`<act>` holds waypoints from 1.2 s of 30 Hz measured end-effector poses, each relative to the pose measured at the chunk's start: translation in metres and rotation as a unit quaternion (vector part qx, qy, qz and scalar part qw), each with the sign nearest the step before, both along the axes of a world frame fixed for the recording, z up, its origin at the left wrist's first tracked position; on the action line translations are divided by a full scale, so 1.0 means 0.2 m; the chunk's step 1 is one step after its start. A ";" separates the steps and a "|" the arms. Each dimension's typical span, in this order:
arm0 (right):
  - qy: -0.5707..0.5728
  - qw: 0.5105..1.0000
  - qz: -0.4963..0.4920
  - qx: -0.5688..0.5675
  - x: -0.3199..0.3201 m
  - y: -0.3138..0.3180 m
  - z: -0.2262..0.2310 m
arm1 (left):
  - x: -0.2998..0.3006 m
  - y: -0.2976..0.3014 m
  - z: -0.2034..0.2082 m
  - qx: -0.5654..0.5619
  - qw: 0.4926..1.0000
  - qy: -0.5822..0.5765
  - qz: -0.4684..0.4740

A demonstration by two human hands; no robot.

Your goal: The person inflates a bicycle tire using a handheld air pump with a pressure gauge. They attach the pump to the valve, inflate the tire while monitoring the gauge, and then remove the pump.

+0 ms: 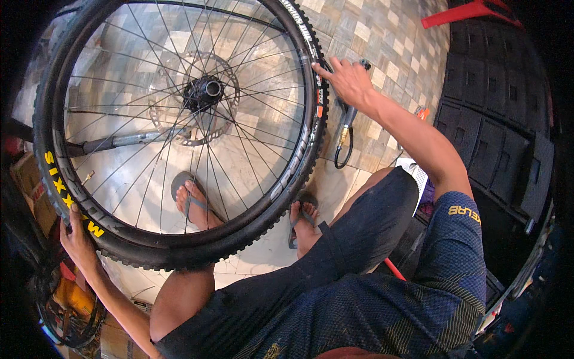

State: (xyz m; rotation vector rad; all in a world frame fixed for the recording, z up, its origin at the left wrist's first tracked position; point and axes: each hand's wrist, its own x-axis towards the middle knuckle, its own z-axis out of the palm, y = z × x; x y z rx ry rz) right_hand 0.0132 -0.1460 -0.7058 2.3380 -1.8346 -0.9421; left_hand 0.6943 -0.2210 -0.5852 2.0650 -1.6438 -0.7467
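Note:
A large black bicycle wheel [179, 125] with a knobby tyre, thin spokes, a centre hub and a brake disc stands upright between my knees. My left hand [76, 234] grips the tyre at its lower left, by the yellow lettering. My right hand [347, 81] rests on the tyre's right side, fingers closed over the tread and rim. Just beyond that hand a black pump head with a looped hose [345, 137] hangs down toward the floor.
I sit over a tiled floor [382, 36], feet in sandals [190, 200] under the wheel. Black rubber mats [496, 119] and a red bar [460, 13] lie at the right. Cardboard boxes and coiled cables [66, 311] crowd the lower left.

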 end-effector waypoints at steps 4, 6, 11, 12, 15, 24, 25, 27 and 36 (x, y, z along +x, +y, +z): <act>-0.009 0.998 -0.027 0.056 0.07 0.11 0.01 | -0.13 -0.02 0.06 0.038 0.993 0.089 0.072; -0.020 0.997 -0.028 0.069 0.10 0.19 0.02 | -0.15 -0.01 0.07 0.037 0.989 0.113 0.085; -0.019 0.994 -0.043 0.100 0.19 0.29 0.05 | -0.21 0.01 0.10 0.032 0.987 0.119 0.101; -0.017 0.995 -0.037 0.096 0.19 0.30 0.04 | -0.20 0.01 0.09 0.031 0.988 0.119 0.092; 0.001 0.998 -0.043 0.043 0.18 0.25 -0.02 | -0.17 0.01 0.09 0.001 0.994 0.091 0.059; 0.078 0.996 0.012 -0.040 0.04 -0.15 -0.13 | 0.18 0.03 -0.02 0.000 0.993 -0.064 -0.100; 0.076 0.996 0.016 -0.048 0.04 -0.20 -0.13 | 0.18 0.03 -0.02 -0.015 0.987 -0.095 -0.128; 0.069 0.996 0.019 -0.061 0.04 -0.29 -0.12 | 0.20 0.03 -0.01 -0.030 0.968 -0.160 -0.193; 0.044 0.997 0.002 -0.071 0.07 -0.39 -0.16 | -0.10 -0.01 0.00 -0.027 0.997 0.069 0.022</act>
